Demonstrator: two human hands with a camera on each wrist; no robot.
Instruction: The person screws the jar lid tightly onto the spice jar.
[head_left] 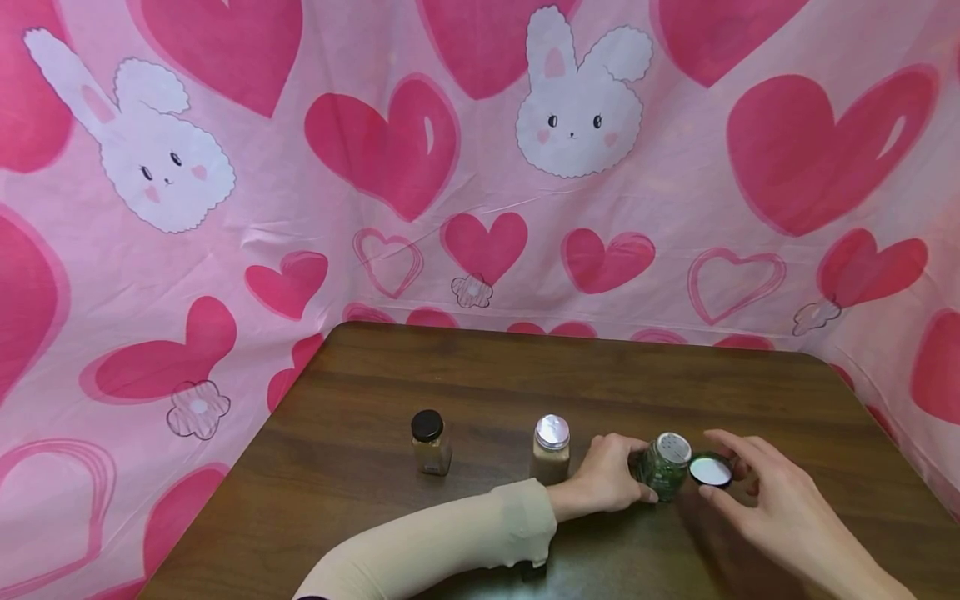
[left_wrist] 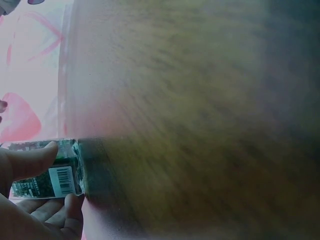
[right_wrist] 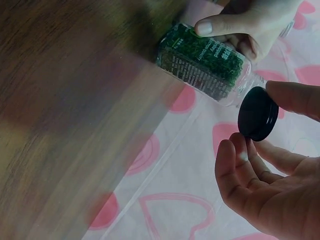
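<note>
My left hand (head_left: 609, 475) grips a square clear jar of dried green herb flakes (head_left: 663, 477), thumb on one side and fingers on the other. A perforated shaker top shows on its mouth, and a printed label with a barcode faces the left wrist view. Between the thumb and fingers of my right hand (head_left: 780, 492) is a round black cap (right_wrist: 258, 114), its white inner side showing in the head view. The cap is held close beside the jar's mouth, tilted.
Left of my left hand stands a jar of pale powder (head_left: 551, 454) with a silvery top. Farther left is a black-capped jar of brown spice (head_left: 432, 446). The brown wooden table (head_left: 480, 367) is bordered by a pink cloth (head_left: 480, 183) with hearts and rabbits.
</note>
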